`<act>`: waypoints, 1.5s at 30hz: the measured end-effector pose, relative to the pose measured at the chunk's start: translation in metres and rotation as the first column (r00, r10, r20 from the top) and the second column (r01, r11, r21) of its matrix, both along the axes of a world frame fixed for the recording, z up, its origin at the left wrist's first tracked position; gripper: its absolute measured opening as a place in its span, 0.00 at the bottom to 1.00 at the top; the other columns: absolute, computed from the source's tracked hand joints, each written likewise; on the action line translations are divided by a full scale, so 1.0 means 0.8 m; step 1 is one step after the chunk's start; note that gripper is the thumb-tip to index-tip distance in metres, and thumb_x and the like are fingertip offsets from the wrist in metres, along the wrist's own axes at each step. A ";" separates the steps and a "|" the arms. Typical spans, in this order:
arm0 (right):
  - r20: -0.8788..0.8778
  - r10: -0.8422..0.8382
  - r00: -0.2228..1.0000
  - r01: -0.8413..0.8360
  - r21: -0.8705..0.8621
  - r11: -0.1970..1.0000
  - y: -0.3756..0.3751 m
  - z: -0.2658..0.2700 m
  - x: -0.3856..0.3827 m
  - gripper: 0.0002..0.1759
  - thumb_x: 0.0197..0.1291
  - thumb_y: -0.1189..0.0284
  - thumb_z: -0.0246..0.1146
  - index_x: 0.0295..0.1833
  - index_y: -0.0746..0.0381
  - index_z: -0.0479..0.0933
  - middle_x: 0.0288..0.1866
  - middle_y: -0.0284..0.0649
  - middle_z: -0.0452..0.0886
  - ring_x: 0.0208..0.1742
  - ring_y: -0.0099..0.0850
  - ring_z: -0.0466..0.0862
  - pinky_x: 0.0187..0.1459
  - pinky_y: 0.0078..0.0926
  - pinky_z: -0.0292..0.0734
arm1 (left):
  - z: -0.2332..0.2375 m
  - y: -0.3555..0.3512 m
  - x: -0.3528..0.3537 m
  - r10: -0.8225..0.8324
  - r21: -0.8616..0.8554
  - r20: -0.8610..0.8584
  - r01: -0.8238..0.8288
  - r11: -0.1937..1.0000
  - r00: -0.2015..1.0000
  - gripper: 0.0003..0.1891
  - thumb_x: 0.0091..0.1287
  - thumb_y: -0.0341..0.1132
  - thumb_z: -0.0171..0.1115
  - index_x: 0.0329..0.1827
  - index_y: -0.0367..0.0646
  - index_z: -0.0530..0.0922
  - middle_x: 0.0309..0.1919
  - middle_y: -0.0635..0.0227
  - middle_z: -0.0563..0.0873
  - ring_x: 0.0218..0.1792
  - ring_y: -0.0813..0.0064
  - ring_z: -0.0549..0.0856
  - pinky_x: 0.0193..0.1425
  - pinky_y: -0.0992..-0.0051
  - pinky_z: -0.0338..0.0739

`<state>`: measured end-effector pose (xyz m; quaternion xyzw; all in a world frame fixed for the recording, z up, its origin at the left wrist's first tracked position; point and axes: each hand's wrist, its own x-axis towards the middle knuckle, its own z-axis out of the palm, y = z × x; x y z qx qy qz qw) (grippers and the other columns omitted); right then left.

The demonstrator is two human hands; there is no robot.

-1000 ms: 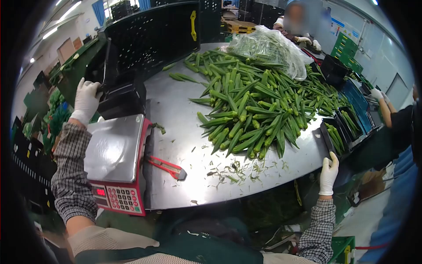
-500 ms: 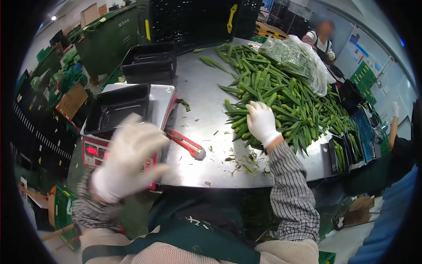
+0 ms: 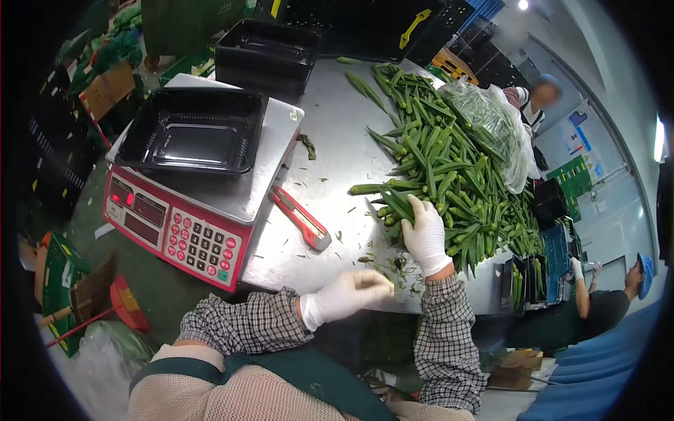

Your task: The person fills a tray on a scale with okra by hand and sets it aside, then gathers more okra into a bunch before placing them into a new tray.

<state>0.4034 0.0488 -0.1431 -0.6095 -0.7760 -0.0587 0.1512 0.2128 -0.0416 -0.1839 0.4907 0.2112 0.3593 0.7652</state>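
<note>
Both of my hands wear white gloves. My right hand (image 3: 426, 238) is at the near left edge of a big heap of okra (image 3: 449, 158), its fingers curled around pods there. Low over the table's front edge is my left hand (image 3: 347, 296), thumb and fingers loosely bent and slightly apart, with no pod visible in it. Okra trimmings (image 3: 397, 270) lie just beyond its fingertips. An empty black plastic tray (image 3: 193, 133) rests on a red digital scale (image 3: 175, 224) to the left. Beside the scale lies a red utility knife (image 3: 302, 221).
Stacked black trays (image 3: 267, 56) stand behind the scale. A clear plastic bag (image 3: 491, 130) covers the far part of the heap. Filled trays (image 3: 523, 281) stand at the table's right end. Two other people are across and to the right; a broom (image 3: 95, 284) is at lower left.
My left hand has come away from the scale and moved right toward the trimmings. My right hand remains at the okra, fingers curled in. The view has shifted, showing more of the scale.
</note>
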 end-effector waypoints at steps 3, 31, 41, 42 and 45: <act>-0.287 -0.003 0.958 0.037 0.112 0.993 -0.015 0.003 0.010 0.24 0.51 0.77 0.61 0.56 0.66 0.69 0.45 0.51 0.73 0.46 0.46 0.75 0.50 0.36 0.72 | -0.019 0.013 0.015 0.115 -0.317 0.176 -0.055 0.947 0.978 0.13 0.69 0.37 0.54 0.48 0.37 0.77 0.41 0.66 0.83 0.45 0.77 0.81 0.54 0.76 0.74; -0.781 -0.496 -0.380 -0.445 -0.315 0.838 -0.088 -0.010 -0.026 0.17 0.64 0.68 0.56 0.54 0.68 0.72 0.54 0.43 0.76 0.60 0.38 0.72 0.63 0.37 0.65 | -0.041 0.019 0.020 0.182 -0.420 0.445 0.024 0.907 0.877 0.22 0.73 0.42 0.46 0.61 0.33 0.67 0.52 0.61 0.77 0.52 0.72 0.77 0.58 0.71 0.72; -0.860 -0.477 -0.178 -0.364 -0.393 0.844 -0.093 -0.013 -0.037 0.16 0.64 0.67 0.58 0.52 0.66 0.74 0.52 0.40 0.77 0.58 0.32 0.73 0.59 0.31 0.68 | -0.044 0.016 0.020 0.187 -0.426 0.436 0.018 0.905 0.880 0.22 0.72 0.41 0.46 0.61 0.34 0.67 0.50 0.59 0.78 0.52 0.69 0.78 0.58 0.68 0.71; -0.902 -0.427 0.059 -0.291 -0.425 0.857 -0.094 -0.016 -0.039 0.18 0.64 0.64 0.57 0.52 0.66 0.74 0.51 0.41 0.77 0.56 0.32 0.74 0.57 0.30 0.70 | -0.043 0.017 0.020 0.193 -0.442 0.442 0.025 0.896 0.876 0.22 0.72 0.42 0.45 0.61 0.34 0.67 0.50 0.59 0.78 0.52 0.69 0.77 0.58 0.68 0.71; -0.807 -0.310 0.502 -0.107 -0.414 0.904 -0.097 -0.013 -0.045 0.22 0.66 0.58 0.55 0.52 0.67 0.74 0.49 0.43 0.79 0.51 0.31 0.78 0.51 0.27 0.73 | -0.042 0.017 0.020 0.201 -0.474 0.453 0.043 0.880 0.869 0.22 0.73 0.42 0.45 0.61 0.34 0.67 0.50 0.59 0.78 0.52 0.68 0.77 0.58 0.68 0.71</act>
